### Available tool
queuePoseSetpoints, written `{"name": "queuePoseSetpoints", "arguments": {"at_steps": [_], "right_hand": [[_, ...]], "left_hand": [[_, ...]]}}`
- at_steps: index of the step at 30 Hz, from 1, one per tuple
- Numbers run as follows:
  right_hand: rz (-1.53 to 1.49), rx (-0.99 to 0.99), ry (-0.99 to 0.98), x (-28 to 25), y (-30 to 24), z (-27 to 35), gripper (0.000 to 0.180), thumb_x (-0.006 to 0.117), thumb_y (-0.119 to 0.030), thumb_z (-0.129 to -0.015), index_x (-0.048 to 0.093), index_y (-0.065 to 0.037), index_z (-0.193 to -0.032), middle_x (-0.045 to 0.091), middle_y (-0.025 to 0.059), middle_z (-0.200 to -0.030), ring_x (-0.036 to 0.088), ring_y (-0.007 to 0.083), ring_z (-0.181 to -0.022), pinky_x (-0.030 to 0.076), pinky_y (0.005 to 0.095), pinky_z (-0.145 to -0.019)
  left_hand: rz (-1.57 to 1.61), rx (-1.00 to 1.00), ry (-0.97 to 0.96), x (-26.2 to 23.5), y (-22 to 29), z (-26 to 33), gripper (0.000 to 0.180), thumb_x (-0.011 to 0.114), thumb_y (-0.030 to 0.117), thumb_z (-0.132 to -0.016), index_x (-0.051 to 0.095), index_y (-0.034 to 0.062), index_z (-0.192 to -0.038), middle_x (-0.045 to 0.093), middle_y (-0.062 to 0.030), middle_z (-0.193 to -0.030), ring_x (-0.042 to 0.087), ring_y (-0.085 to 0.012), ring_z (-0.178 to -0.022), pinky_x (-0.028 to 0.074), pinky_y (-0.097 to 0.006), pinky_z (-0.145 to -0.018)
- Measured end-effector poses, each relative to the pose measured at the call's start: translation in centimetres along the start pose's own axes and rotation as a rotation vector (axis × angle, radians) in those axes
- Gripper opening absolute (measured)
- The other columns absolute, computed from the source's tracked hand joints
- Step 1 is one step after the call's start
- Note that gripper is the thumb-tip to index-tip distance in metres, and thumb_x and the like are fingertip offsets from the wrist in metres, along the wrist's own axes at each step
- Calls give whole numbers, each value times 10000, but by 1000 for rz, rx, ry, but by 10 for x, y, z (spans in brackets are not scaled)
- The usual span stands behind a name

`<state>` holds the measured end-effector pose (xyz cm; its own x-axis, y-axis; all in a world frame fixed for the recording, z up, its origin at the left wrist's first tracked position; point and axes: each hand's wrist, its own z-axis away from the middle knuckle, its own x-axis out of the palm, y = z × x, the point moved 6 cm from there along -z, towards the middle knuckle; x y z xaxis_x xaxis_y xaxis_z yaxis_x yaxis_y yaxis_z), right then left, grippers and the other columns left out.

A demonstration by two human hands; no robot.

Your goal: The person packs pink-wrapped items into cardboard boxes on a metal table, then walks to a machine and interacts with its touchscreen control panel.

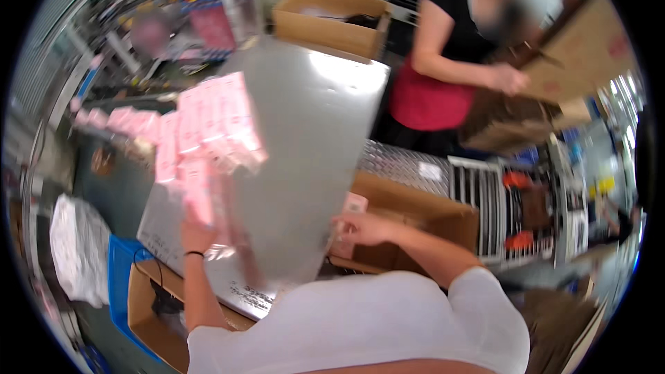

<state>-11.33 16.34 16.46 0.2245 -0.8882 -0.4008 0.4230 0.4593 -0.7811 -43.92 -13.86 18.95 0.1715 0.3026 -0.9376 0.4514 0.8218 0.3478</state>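
Note:
Pink boxes (211, 114) lie in a cluster on the metal table (305, 125), several side by side in what looks like clear wrap. My left hand (198, 237), with a dark band at its wrist, is closed at the near end of a pink box (199, 190); motion blurs its fingers. To the right, my right hand (366, 228) is closed around another pink box (355, 203), at the table's right edge. This box stands at the left end of an open brown carton (450, 218), and my fingers hide part of it.
A row of pink packs (128, 121) reaches the table from the left. An open carton (332, 0) stands at its far end. At the near left are another carton (142, 305) and a blue bin (119, 284). A co-worker (457, 48) handles a large carton (582, 48) beside a roller conveyor (478, 201).

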Motion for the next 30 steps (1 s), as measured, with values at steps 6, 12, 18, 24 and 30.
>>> {"name": "queuePoseSetpoints", "arguments": {"at_steps": [6, 12, 18, 24, 30], "right_hand": [[-540, 222, 333, 26, -43, -114, 797, 731, -292, -894, 281, 21, -1471, 544, 211, -1294, 624, 272, -1093, 555, 386, -836], [-362, -17, 787, -126, -24, -247, 628, 774, -266, -839, 490, 18, -1321, 650, 191, -1224, 646, 293, -1115, 538, 408, -910], [42, 348, 723, -212, -92, -369, 1259, 814, -561, -701, 99, 73, -1521, 475, 272, -1407, 513, 351, -1294, 445, 418, -1058], [234, 232, 740, -176, -72, -312, 1405, 854, -609, -612, 47, 98, -1519, 315, 338, -1490, 367, 413, -1394, 355, 431, -1141], [-265, 273, 266, -77, -24, -143, 960, 698, -592, -822, 332, -18, -1500, 457, 217, -1451, 442, 345, -1347, 370, 436, -1108]], "left_hand": [[753, 24, -254, 66, 61, -8, 819, 750, 290, -826, 361, -31, -1472, 495, -257, -1402, 469, -379, -1320, 364, -440, -1116], [509, -203, 350, 13, -29, -199, 730, 725, 406, -845, 487, -57, -1357, 561, -276, -1309, 503, -436, -1250, 418, -469, -1044], [384, -183, 14, 38, -35, -305, 1011, 804, 593, -675, 458, -99, -1326, 595, -306, -1251, 606, -430, -1131, 479, -455, -971], [238, -121, -46, 35, 14, -227, 1011, 842, 522, -677, 402, -122, -1321, 600, -288, -1246, 599, -391, -1162, 485, -435, -972], [994, -406, -411, 65, -30, 12, 749, 774, 297, -837, 413, -22, -1410, 604, -118, -1271, 616, -249, -1145, 523, -339, -929]]}}
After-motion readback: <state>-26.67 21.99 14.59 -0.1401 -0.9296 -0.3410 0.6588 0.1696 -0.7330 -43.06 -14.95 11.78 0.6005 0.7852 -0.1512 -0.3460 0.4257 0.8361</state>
